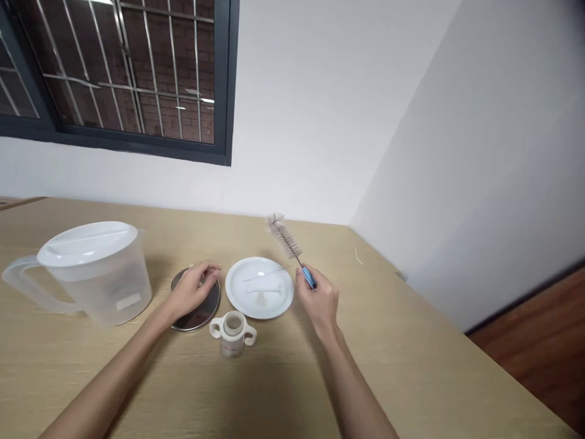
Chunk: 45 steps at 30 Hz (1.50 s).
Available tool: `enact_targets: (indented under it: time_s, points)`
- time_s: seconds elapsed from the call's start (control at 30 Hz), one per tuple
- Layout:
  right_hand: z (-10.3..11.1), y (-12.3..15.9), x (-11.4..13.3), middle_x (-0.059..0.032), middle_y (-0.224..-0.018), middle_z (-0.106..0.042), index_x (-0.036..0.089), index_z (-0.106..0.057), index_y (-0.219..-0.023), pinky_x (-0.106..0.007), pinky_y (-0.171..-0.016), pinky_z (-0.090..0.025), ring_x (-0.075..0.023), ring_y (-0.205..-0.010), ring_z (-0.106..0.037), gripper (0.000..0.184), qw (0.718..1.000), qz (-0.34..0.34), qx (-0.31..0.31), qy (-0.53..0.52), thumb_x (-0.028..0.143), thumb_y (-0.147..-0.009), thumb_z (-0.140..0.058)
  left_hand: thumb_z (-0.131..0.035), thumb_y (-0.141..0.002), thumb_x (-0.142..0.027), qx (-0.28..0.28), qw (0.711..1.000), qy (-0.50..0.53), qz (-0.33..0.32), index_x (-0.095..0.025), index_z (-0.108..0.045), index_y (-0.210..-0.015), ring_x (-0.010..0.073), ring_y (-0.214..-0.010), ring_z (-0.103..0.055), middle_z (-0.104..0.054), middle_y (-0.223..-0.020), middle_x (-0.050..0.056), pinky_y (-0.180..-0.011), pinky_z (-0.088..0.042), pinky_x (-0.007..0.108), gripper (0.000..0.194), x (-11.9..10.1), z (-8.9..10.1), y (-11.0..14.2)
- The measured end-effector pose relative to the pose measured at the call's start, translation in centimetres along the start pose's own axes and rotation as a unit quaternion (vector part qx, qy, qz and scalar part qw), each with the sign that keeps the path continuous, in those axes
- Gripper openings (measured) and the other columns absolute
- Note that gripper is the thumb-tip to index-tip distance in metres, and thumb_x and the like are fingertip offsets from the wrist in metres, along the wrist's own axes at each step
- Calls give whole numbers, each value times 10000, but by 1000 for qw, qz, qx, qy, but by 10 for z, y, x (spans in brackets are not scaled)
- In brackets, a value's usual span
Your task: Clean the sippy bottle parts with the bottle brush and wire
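Observation:
My right hand grips a bottle brush by its blue handle, its pale bristles tilted up and to the left. My left hand hovers over or rests on a dark round metal tray; I cannot tell whether it touches. Its fingers are loosely bent and apart, with nothing seen in them. Between the hands lies a white plate bearing a thin straw brush and other small pale pieces. In front of it stands a small baby bottle with two cream handles, its top uncovered.
A large translucent pitcher with a white lid stands on the left of the wooden table. One thin pale strip lies at the far right. A white wall and barred window are behind.

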State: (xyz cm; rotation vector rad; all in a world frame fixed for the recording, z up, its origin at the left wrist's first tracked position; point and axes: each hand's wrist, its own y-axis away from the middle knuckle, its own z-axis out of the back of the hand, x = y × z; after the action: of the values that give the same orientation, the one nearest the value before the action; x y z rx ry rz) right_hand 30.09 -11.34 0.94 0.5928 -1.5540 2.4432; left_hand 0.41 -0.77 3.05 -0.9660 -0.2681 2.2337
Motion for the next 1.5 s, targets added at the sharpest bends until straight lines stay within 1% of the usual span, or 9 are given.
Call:
enact_targets:
  time_s: [0.07,0.17,0.3,0.53,0.7,0.87,1.27,1.37,1.5]
  points:
    - [0,-1,-2,-58,-790,-739,158,-737,-946,-245,-647,-479,-150,-631,-647,266,1000,-10,-3,-4,359,-891,-572,-479,-916,-445,52,999,1,-12,-221,-624,-1091,219,-929,-631,-699,-1035,51,-842,-462,322,318,-13,-4,-13]
    - [2,-2,-2,-49,-754,-723,159,-735,-940,-241,-643,-468,-147,-630,-636,271,1000,-19,-3,-9,362,-894,-560,-571,-843,-426,166,985,-23,-33,-228,-627,-1091,228,-957,-629,-693,-1069,48,-851,-466,326,322,-33,-15,-35]
    - [6,-5,0,-35,-706,-697,164,-730,-917,-241,-626,-448,-135,-594,-602,274,999,-31,-2,-17,370,-898,-551,-664,-739,-361,303,942,-116,-83,-244,-590,-1127,234,-1023,-614,-689,-1071,27,-858,-452,306,412,-56,-39,-62]
    - [14,-11,1,-31,-694,-682,170,-722,-898,-236,-624,-427,-135,-608,-599,266,999,-44,-4,-30,361,-911,-537,-765,-559,-230,385,891,-183,-155,-248,-649,-976,262,-1011,-607,-694,-1014,19,-962,-356,367,433,-70,-79,-83]
    - [15,-11,1,-27,-703,-678,174,-717,-902,-236,-617,-412,-127,-600,-574,267,998,-51,-3,-33,361,-920,-527,-762,-539,-200,407,872,-202,-182,-252,-681,-931,275,-993,-605,-688,-982,31,-941,-348,380,405,-70,-92,-87]
    - [15,-12,3,-31,-725,-686,172,-712,-897,-233,-619,-406,-120,-592,-562,260,998,-40,-2,-39,343,-926,-518,-766,-531,-202,404,867,-216,-196,-250,-693,-915,277,-991,-611,-694,-968,23,-965,-329,386,394,-72,-97,-91]
    - [16,-11,3,-26,-700,-672,186,-703,-857,-237,-616,-401,-125,-602,-562,273,999,-38,5,-26,350,-932,-499,-774,-572,-263,373,873,-221,-224,-218,-661,-910,263,-995,-598,-680,-997,47,-922,-347,354,360,-75,-86,-87]
    - [15,-11,3,-25,-689,-670,183,-707,-877,-237,-631,-413,-128,-606,-570,270,999,-38,2,-27,350,-929,-502,-769,-564,-277,358,887,-212,-203,-215,-647,-899,255,-966,-595,-668,-956,41,-930,-371,350,362,-75,-79,-87]
    - [14,-11,2,-21,-677,-666,179,-710,-887,-237,-613,-414,-126,-591,-570,269,999,-38,3,-22,352,-925,-508,-713,-590,-261,275,938,-133,-162,-218,-602,-943,233,-928,-582,-630,-919,23,-863,-435,320,373,-71,-54,-85]
